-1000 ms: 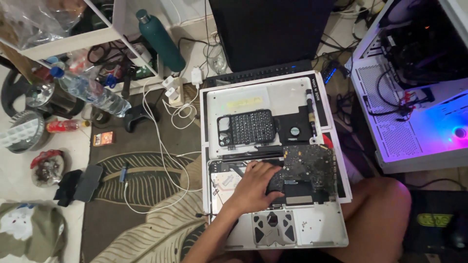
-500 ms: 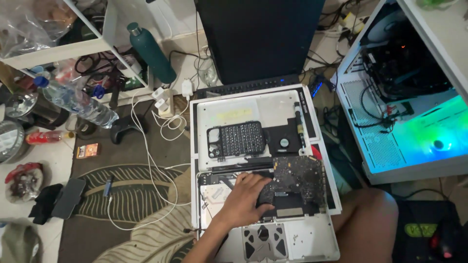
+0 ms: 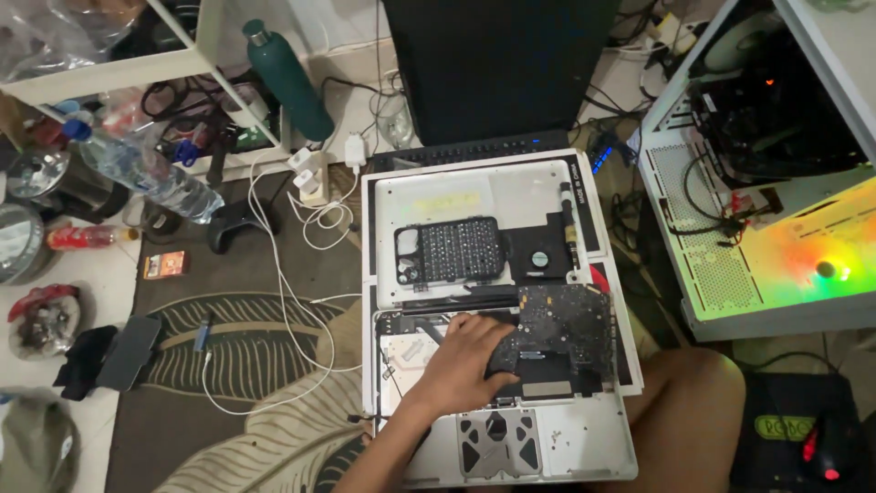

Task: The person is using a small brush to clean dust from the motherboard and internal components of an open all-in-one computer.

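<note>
While I look down past the bare trackpad underside (image 3: pixel 497 443) nearest me, my left hand (image 3: pixel 461 361) lies on the opened laptop shell (image 3: pixel 584 438), fingers loosely bent over the left edge of the dark logic board (image 3: pixel 561 329). I cannot tell whether they pinch anything. My right hand is out of view. The board sits in the shell just right of the hand, touching the fingertips.

I judge the step in hand to be work at that board edge, perhaps a connector or a screw. The next move calls for a light, steady touch and no prying on the board.

Beyond the hand, a bit case (image 3: pixel 452 249) and a small fan (image 3: pixel 540 257) rest on the removed cover (image 3: pixel 438 196). Farther left stands a green bottle (image 3: pixel 287 82).
</note>
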